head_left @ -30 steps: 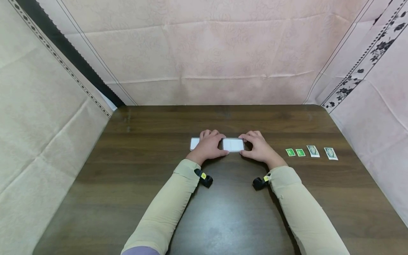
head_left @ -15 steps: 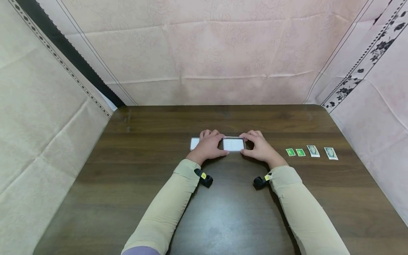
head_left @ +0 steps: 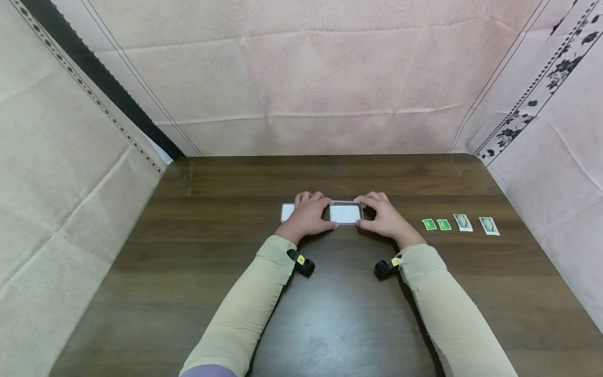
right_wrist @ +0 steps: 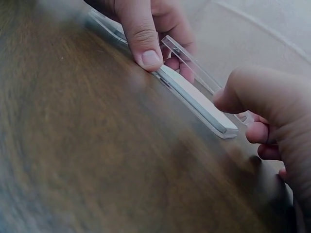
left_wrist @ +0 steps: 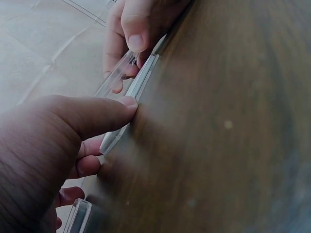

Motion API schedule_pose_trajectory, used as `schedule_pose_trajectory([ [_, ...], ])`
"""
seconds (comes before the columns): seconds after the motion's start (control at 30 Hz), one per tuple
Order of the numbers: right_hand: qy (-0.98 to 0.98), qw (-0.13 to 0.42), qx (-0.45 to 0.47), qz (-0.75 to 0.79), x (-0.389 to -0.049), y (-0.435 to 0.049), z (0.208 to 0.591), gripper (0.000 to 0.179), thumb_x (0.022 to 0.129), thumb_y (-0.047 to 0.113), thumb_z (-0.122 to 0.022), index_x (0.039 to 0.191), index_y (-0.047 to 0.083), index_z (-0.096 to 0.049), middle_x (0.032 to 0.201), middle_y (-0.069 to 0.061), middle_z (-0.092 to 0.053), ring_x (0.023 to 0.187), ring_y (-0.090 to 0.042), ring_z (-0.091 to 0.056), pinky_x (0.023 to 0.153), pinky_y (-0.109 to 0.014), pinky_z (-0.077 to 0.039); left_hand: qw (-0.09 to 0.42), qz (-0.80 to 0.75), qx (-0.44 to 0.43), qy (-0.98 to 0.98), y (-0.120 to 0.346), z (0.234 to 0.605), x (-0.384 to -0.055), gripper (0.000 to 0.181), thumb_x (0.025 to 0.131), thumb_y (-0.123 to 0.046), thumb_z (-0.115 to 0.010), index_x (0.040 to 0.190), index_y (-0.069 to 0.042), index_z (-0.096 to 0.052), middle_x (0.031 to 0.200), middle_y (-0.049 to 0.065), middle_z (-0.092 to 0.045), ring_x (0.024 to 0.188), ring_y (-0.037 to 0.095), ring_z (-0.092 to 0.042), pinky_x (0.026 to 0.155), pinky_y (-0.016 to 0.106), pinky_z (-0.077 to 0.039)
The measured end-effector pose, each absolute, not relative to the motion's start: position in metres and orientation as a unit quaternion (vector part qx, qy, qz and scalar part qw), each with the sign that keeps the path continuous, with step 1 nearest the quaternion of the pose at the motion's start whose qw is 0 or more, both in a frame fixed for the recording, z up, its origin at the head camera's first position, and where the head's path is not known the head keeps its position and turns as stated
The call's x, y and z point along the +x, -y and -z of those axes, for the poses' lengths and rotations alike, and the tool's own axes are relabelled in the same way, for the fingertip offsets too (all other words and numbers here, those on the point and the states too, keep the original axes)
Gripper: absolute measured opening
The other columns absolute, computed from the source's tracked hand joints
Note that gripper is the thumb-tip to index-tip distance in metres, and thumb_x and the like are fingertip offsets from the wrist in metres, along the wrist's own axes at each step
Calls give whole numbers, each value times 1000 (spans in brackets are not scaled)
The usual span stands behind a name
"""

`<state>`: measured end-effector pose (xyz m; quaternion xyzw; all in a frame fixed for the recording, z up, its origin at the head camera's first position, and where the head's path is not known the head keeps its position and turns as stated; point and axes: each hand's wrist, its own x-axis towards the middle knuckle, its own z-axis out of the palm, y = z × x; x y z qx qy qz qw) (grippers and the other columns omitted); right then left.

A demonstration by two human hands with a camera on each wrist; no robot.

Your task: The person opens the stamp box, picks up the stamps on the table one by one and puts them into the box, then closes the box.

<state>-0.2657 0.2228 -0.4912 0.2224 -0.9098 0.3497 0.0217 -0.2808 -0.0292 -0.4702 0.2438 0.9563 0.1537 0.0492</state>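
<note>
Both ends of the case (head_left: 345, 224): taken, left hand (head_left: 309, 214) on one, right hand (head_left: 380, 215) on the other.
Left grip: clasps the case's left end, thumb on its near edge, fingers at its far side.
Right grip: pinches the clear lid (right_wrist: 193, 65) at its right end.
Case: flat on the table (head_left: 325, 314), between the hands, white contents (head_left: 344, 213) showing.
Lid: raised over the case's far side, a gap between; cannot tell whether they touch anywhere.
Second case (head_left: 287, 211): left of the case, partly hidden by the left hand.
Green cards (head_left: 429, 224): two, well right of the case, just beside each other.
Pale cards (head_left: 463, 223): two, larger, further right of the case.
Wrist cameras (head_left: 306, 268): black, nearer the person than the case.
Cloth (head_left: 320, 78): pale, beyond the case and table.
</note>
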Motion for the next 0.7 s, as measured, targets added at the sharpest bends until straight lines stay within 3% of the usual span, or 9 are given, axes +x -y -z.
schedule_pose_trajectory([
  [0.7, 907, 66, 170, -380, -273, -232, 491, 49, 84, 15, -78, 129, 6, -62, 112, -13, -55, 118, -37, -39, 101, -53, -35, 53, -163, 243, -955, 30, 468, -280, 59, 87, -55, -73, 136, -22, -61, 133, 2, -54, 130, 31, -36, 116, 55, -16],
])
